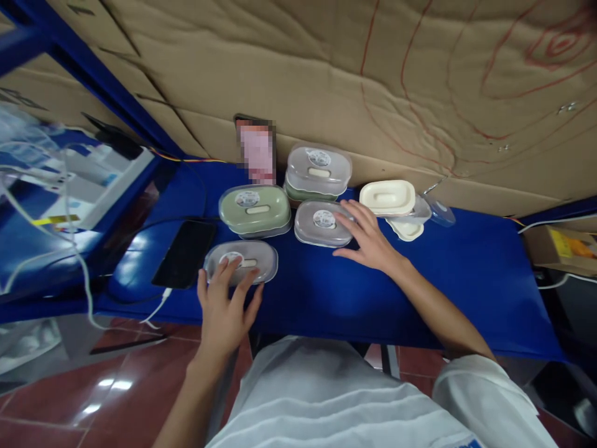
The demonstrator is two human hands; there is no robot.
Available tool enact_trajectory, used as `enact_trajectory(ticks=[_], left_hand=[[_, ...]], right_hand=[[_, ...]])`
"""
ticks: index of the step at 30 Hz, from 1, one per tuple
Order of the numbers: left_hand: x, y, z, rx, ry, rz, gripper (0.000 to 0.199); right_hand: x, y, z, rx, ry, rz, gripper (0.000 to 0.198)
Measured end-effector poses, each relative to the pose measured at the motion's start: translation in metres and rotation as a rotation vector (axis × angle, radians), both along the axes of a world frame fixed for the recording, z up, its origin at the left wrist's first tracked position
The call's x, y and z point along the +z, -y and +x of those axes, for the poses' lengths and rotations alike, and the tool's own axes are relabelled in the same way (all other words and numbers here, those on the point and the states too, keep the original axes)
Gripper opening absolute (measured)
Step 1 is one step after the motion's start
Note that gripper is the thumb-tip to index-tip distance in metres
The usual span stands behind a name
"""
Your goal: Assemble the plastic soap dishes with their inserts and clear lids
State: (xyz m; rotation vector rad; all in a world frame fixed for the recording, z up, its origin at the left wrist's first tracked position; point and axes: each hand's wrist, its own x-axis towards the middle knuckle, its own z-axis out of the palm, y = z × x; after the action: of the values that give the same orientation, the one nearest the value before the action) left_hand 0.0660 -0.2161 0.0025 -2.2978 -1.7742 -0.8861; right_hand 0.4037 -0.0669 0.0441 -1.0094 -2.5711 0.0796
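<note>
Near the surface's (317, 298) front edge, the spread left hand (225, 308) touches a clear-lidded box (267, 258), the wide right hand (370, 241) a farther box (306, 233); careless pulling could drop the nearer.

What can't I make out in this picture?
In the head view:
Nearest box: its label is partly covered by the left hand.
Green box: print on its label is too small.
Phone-like object: pixelation hides its surface.
Rear stack: lower part partly hidden by the box in front.
Left forearm: cut off by the bottom edge.
</note>
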Motion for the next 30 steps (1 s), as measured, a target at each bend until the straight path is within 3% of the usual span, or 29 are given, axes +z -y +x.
enact_trajectory(ticks=[5, 9, 12, 17, 20, 22, 27, 30], left_hand=[[0.020, -0.003, 0.048, -0.208, 0.173, 0.161, 0.058], [0.026, -0.005, 0.093, -0.457, 0.243, 0.093, 0.038], [0.025, -0.009, 0.117, -0.550, 0.241, 0.040, 0.030], [0.007, -0.016, 0.135, -0.597, 0.075, -0.095, 0.039], [-0.011, -0.017, 0.132, -0.635, 0.001, -0.161, 0.038], [-0.020, -0.016, 0.124, -0.655, -0.016, -0.203, 0.035], [-0.017, -0.012, 0.101, -0.644, -0.021, -0.261, 0.036], [-0.010, -0.011, 0.096, -0.602, 0.049, -0.268, 0.031]], right_hand=[[0.004, -0.005, 0.054, -0.376, 0.114, 0.139, 0.050], [0.004, -0.005, 0.093, -0.511, 0.168, 0.141, 0.031], [0.002, 0.034, 0.101, -0.501, 0.105, 0.133, 0.029], [-0.022, 0.137, 0.079, -0.316, 0.025, 0.000, 0.034], [-0.030, 0.159, 0.066, -0.145, -0.013, -0.070, 0.030], [-0.025, 0.143, 0.067, -0.106, -0.027, -0.040, 0.034], [0.000, 0.043, 0.097, -0.412, 0.065, 0.148, 0.043], [0.008, 0.004, 0.108, -0.428, 0.119, 0.183, 0.033]])
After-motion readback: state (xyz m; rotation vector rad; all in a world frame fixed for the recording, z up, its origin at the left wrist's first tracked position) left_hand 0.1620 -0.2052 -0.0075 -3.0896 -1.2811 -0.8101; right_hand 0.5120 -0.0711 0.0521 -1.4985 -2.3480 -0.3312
